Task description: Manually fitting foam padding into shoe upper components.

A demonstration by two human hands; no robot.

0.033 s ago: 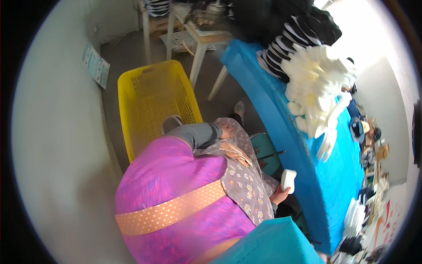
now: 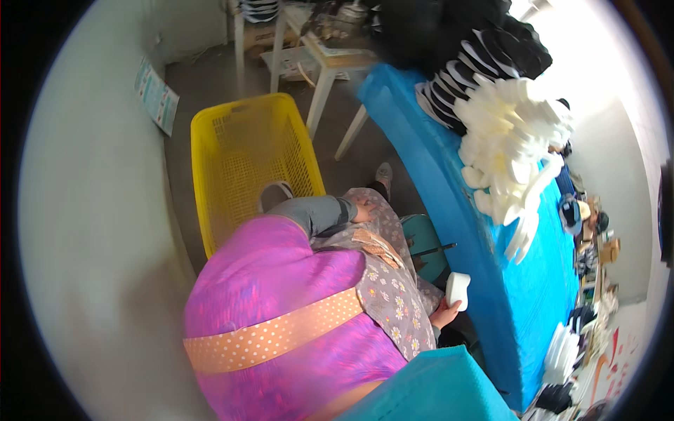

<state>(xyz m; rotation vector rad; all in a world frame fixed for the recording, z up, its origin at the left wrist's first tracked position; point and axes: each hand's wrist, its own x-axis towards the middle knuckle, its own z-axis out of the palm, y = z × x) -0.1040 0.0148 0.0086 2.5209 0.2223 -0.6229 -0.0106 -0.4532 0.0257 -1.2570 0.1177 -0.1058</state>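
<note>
My right hand [image 2: 445, 313] grips the lower end of a white, waisted piece [image 2: 458, 290], smooth and thick like foam, between thumb and fingers. It is held upright beside the edge of the blue-covered table [image 2: 484, 266]. My left hand [image 2: 363, 209] lies flat on the flowered apron [image 2: 397, 298] over my lap, its fingers stretched out and holding nothing. On the table a heap of similar white pieces [image 2: 509, 140] is piled up, next to a stack of black-and-white striped pieces [image 2: 456, 77].
A yellow plastic basket [image 2: 200, 172] stands on the floor at my left, near the wall. White-legged stools or tables [image 2: 321, 98] are at the back. Under the table edge sits a teal object [image 2: 423, 242]. More white pieces [image 2: 562, 351] and assorted goods lie along the far right.
The whole view has shifted slightly. The white piece in my right hand has tilted a little; the left hand still rests on the apron.
</note>
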